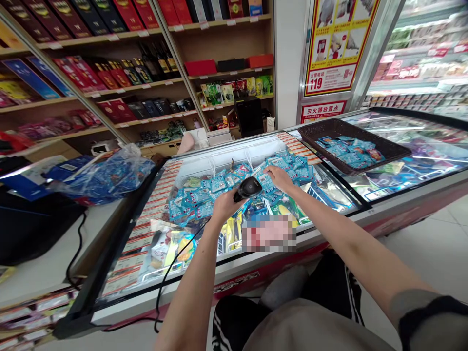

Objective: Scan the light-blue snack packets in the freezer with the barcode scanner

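My left hand [224, 207] is wrapped around a black handheld barcode scanner [248, 188], with its head turned toward my right hand. A black cable trails down from it on the left. My right hand [279, 178] is closed, with thumb and fingers at a small blue snack packet [266, 180] just beyond the scanner head. Under both hands, many similar blue packets [197, 195] lie spread over the glass top of a chest freezer [127, 265]. Part of the packet in my right hand blends into the pile behind it.
A dark woven basket [397, 151] holding more blue packets stands on the freezer at right. At left, a clear plastic bag [106, 173] of packets sits on a counter [32, 258]. Stocked shelves [146, 80] line the back. A blurred patch covers part of the freezer front.
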The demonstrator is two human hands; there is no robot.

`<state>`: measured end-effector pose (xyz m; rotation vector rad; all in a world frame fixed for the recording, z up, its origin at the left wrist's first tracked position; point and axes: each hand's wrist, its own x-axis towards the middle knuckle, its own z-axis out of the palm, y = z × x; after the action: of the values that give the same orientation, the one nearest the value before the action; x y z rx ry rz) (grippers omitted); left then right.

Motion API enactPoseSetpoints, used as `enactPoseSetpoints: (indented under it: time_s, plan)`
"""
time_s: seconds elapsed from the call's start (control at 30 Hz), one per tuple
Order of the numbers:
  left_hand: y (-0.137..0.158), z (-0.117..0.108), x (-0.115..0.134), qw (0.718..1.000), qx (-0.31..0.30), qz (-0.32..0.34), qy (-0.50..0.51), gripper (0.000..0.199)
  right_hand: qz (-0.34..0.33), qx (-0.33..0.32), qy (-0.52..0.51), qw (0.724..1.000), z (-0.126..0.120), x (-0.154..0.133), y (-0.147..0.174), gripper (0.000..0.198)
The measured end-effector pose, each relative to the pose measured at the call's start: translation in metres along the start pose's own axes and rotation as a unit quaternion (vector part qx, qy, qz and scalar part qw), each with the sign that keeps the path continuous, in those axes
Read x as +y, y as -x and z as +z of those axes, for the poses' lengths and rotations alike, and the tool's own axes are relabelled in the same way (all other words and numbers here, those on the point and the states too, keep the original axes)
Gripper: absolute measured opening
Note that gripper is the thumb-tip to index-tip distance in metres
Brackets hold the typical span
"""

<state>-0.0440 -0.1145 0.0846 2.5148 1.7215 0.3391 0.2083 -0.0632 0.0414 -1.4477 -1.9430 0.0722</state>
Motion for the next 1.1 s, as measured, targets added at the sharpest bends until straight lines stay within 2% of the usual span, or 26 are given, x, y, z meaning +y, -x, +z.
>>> enactPoseSetpoints:
  time_s: [0.13,0.23,0.37,0.53,0.63,0.77,0.93,1.03,1.1]
  plan:
    - [0.003,0.000,-0.002,1.000,-0.003,-0.004,-0.001,0.050,-0.017,-0.022,0.032,0.999,0.001,0.003,0.004,0.028]
    - [0.004,0.003,-0.005,1.000,-0.002,-0.002,0.004,0.050,-0.002,-0.022,0.099,0.995,0.003,0.000,0.017,0.032]
    - [0.002,0.008,-0.008,1.000,-0.002,0.001,0.011,0.054,0.014,-0.028,0.194,0.980,0.005,-0.014,0.033,0.043]
    - [0.000,0.013,-0.010,1.000,-0.013,0.005,0.003,0.053,0.021,-0.045,0.224,0.973,0.004,-0.029,0.037,0.068]
    - [0.000,0.014,-0.012,1.000,-0.011,0.010,0.002,0.052,0.036,-0.058,0.212,0.975,0.002,-0.026,0.034,0.078]
    - [0.000,0.014,-0.014,1.000,0.002,0.013,0.005,0.054,0.076,-0.058,0.158,0.983,0.000,-0.009,0.028,0.091]
    - [-0.001,0.013,-0.011,1.000,0.016,0.019,0.010,0.056,-0.019,-0.043,0.047,0.998,0.002,0.012,0.025,0.077]
    - [-0.001,0.012,-0.008,1.000,0.014,0.022,0.009,0.055,-0.075,-0.010,0.003,0.997,0.004,0.016,0.026,0.072]
    - [-0.001,0.011,-0.007,1.000,0.012,0.022,0.006,0.055,-0.090,0.005,-0.018,0.996,0.006,0.017,0.028,0.071]
